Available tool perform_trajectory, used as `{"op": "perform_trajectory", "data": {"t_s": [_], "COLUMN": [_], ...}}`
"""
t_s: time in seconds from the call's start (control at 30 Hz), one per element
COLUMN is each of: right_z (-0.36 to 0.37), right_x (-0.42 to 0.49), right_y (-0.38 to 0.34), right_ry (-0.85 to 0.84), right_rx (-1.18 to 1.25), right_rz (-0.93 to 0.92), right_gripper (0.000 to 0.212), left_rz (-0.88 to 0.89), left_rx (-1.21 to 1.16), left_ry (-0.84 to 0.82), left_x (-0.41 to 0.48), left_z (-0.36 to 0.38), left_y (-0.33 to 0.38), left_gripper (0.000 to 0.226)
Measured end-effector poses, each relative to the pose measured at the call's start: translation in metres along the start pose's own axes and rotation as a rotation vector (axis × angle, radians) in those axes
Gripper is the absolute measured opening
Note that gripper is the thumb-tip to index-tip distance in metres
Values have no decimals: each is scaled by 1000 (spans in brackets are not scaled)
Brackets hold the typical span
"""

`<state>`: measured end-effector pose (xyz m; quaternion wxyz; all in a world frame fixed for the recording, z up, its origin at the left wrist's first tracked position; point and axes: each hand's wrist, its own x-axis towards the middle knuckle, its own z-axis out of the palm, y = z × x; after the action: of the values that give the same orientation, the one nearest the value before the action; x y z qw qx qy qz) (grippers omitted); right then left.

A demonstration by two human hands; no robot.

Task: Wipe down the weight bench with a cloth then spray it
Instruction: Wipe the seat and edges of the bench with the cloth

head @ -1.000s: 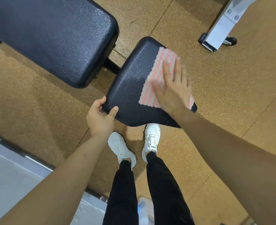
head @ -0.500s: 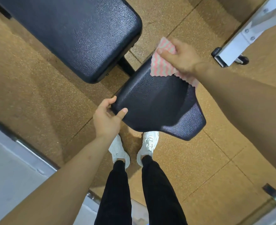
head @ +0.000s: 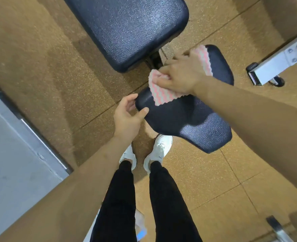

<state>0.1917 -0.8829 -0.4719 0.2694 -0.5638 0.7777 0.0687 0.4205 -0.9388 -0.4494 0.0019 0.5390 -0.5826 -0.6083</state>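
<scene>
We are wiping the small seat pad (head: 184,117) of the weight bench, w/ the big back pad (head: 130,30) just past it, across a thin gap.

Our right hand (head: 180,75) is on top of the cloth (head: 161,92). The fingers are curled down and bunch the cloth at the far left edge of the seat pad, near the gap. So that hand is closed on the cloth and pushes it onto the pad.

Our left hand (head: 128,116) is at the near left corner of the seat pad. The thumb lies on top of the corner and the fingers are bent loosely beside the edge. It looks half open, touching, not squeezing hard.

The cloth is pink & white stripes. We think it is soft, thin and very light. It folds and bunches easy, so a flat palm on the middle keeps it spread best. A pinch at one edge makes it ball up.

The pad looks thick, bumpy and a bit shiny. Prob firm w/ a little squish, and not slippy for the cloth. It sits on a frame we can't see well, so it may tip or wobble. Holding the corner edge is a good spot to steady it.

No spray bottle we can be sure of yet, so the spray step is not begun.
</scene>
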Motion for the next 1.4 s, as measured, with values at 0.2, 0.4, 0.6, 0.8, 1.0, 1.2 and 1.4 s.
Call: {"op": "perform_trajectory", "data": {"t_s": [0.2,0.4,0.6,0.8,1.0,1.2,1.4], "right_z": [15,33,76,116,155,160,139], "right_x": [5,-24,-84,-161,-179,-184,-179], "right_y": [-63,-97,-99,-75,-73,-98,-145], "right_ry": [-125,-47,18,50,359,356,656], "right_rx": [-100,-348,-409,-306,-175,218,1285], "right_rz": [-159,-289,-383,-176,271,814,1226], "right_gripper": [71,47,39,104,85,86,126], "left_rz": [-178,-213,-207,-192,-235,-207,-170], "left_rx": [-171,-121,-112,-90,-211,-169,-78], "left_ry": [123,228,134,-29,-3,81,146], "left_x": [-16,-15,-17,-5,-6,-3,-3], "left_z": [-28,-65,-58,-20,13,32,43], "left_y": [-21,-46,-37,-19,-10,-12,-16], "left_gripper": [43,30,26,24,33,40,30]}}
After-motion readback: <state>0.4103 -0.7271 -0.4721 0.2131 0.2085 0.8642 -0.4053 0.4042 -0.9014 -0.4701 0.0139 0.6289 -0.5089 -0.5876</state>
